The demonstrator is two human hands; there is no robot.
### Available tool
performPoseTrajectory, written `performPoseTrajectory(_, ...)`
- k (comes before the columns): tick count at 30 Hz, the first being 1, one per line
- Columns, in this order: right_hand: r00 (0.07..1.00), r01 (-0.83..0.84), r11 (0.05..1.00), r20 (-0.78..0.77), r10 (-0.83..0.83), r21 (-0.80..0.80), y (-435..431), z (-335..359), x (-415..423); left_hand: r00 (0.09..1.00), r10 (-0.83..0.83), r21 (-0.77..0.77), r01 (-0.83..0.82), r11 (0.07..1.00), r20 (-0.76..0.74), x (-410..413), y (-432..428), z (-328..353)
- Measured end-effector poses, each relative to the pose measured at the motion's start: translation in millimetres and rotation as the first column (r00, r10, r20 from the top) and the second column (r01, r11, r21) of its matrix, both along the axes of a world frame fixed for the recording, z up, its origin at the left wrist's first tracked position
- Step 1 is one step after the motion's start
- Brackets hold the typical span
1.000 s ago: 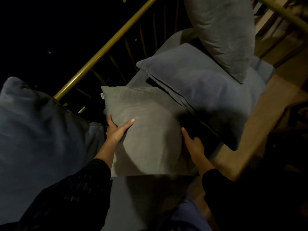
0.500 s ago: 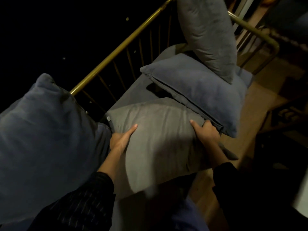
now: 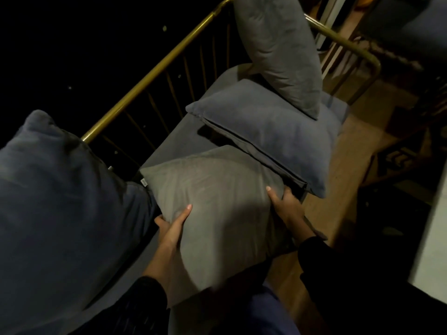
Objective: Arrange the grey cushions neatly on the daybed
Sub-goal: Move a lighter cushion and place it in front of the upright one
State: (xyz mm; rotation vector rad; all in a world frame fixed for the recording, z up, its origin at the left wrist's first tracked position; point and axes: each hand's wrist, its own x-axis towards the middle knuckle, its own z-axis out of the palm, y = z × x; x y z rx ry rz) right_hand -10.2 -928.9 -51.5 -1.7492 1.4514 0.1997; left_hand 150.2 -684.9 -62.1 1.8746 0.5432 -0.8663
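Both hands, left (image 3: 173,228) and right (image 3: 287,206), gripping the pale grey square fabric cushion (image 3: 217,201) by opposite edges. Best stood upright against the brass-coloured metal rail (image 3: 154,68), corners squared.

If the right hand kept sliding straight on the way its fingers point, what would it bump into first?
Probably the blue-grey cushion lying flat just beyond. The right hand grips the light grey cushion at its edge, fingers aimed up toward it, though depth is hard to judge.

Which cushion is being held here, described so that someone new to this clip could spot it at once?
Start at the daybed's brass rail and drop to the grey mattress beside it. The light grey cushion sits nearest the camera, gripped by the left hand and right hand. It is paler than the blue-grey cushion behind it, and the only one held.
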Motion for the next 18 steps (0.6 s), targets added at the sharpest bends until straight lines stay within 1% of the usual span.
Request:
performPoseTrajectory(6, 0.994, -0.092, 0.989, -0.070, 0.084, -0.113, 2, 34, -11, 0.991, -0.098, 0.097, 0.090, 0.991, 0.086, -19, 17, 48)
performPoseTrajectory(8, 0.993, -0.103, 0.984, -0.074, 0.093, -0.142, 10, 47, -25, 0.985, -0.124, 0.102, 0.112, 0.988, 0.119, -28, 27, 66)
performPoseTrajectory(12, 0.993, -0.099, 0.985, -0.072, 0.090, -0.143, 33, 76, -66, 0.975, -0.188, 0.076, 0.180, 0.981, 0.115, -59, 52, 101)
performPoseTrajectory(15, 0.994, -0.103, 0.984, -0.053, 0.096, -0.146, 50, 99, -98, 0.977, -0.178, 0.052, 0.173, 0.984, 0.121, -95, 76, 122)
performPoseTrajectory(18, 0.984, -0.174, 0.971, -0.069, 0.164, -0.165, 68, 125, -119, 0.990, -0.118, 0.004, 0.118, 0.993, 0.083, -135, 106, 135)
